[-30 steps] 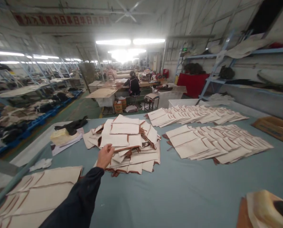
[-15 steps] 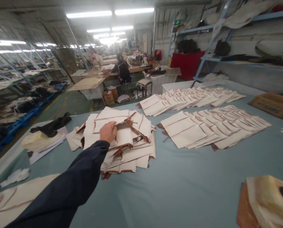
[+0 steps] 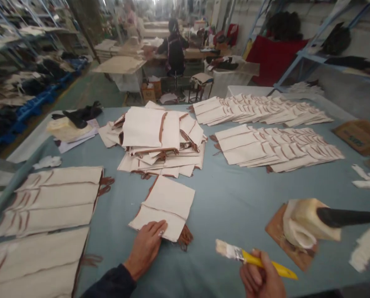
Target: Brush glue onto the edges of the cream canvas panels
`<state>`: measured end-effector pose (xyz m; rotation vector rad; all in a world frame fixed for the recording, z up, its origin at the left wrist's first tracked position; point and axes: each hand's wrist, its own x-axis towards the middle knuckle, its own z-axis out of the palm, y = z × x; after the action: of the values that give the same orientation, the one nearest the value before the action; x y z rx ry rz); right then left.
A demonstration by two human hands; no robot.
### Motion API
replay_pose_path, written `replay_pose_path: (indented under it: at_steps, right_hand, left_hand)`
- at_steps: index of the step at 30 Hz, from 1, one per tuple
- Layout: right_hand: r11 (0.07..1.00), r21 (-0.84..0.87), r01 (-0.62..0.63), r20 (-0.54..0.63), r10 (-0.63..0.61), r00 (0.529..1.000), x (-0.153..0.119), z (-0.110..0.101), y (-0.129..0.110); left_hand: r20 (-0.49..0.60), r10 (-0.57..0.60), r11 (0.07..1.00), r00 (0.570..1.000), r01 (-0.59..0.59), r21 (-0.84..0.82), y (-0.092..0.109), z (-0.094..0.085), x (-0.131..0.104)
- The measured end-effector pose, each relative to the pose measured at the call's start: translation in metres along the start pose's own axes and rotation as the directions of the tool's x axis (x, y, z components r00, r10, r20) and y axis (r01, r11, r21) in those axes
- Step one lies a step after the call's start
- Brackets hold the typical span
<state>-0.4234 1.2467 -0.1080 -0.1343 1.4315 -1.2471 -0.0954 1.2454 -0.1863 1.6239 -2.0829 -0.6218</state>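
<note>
A flat cream cloth piece (image 3: 172, 198) with brown edging and a bundle of brown cords at one corner lies on the blue-green table cover. Over its near edge are the fingers of my left hand (image 3: 149, 244), closed together on the cloth. In my right hand (image 3: 261, 275) is a paintbrush (image 3: 256, 260) with a yellow handle, its pale bristles pointing left. Just beyond the cloth piece rises an untidy pile of similar cream pieces (image 3: 150, 128). To the right, a cut-open cream plastic container (image 3: 306, 213) with a black handle sits on a brown board (image 3: 275, 225).
Overlapping rows of cream pieces lie at the left (image 3: 57, 198), right (image 3: 241, 145) and back right (image 3: 212, 111). A cardboard box (image 3: 359, 136) stands at the right edge. Black gloves (image 3: 82, 114) lie at the far left. A person (image 3: 175, 47) sits beyond the table.
My left hand has come from the pile towards me, with a cloth piece now flat under its fingers. My right hand has come into view with the paintbrush. The view has tilted down.
</note>
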Motion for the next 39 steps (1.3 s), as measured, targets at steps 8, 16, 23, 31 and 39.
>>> replay_pose_path:
  at_steps: [8, 16, 23, 31, 39]
  right_hand:
    - [0.999, 0.031, 0.024, -0.022, -0.023, 0.999, -0.044, 0.013, -0.004]
    - [0.999, 0.023, 0.048, 0.019, -0.048, 0.999, -0.055, -0.004, -0.002]
    - [0.997, 0.051, 0.056, 0.029, -0.057, 0.998, -0.062, 0.003, -0.003]
    - [0.998, 0.008, 0.068, 0.133, -0.069, 0.989, -0.066, 0.019, 0.004]
    - [0.998, -0.029, 0.058, 0.234, -0.050, 0.971, -0.075, 0.041, 0.008]
  left_hand:
    - [0.068, -0.248, 0.951, 0.966, 0.257, -0.174, 0.024, 0.023, -0.096]
    - [-0.103, -0.680, 0.732, 0.725, 0.679, -0.051, -0.045, -0.009, -0.047]
    - [-0.030, -0.749, 0.662, 0.662, 0.746, -0.073, -0.039, -0.004, -0.041]
    - [0.134, -0.691, 0.616, 0.711, 0.675, -0.405, -0.005, -0.009, -0.054]
    - [0.264, -0.582, 0.449, 0.769, 0.574, -0.684, 0.036, -0.002, -0.083]
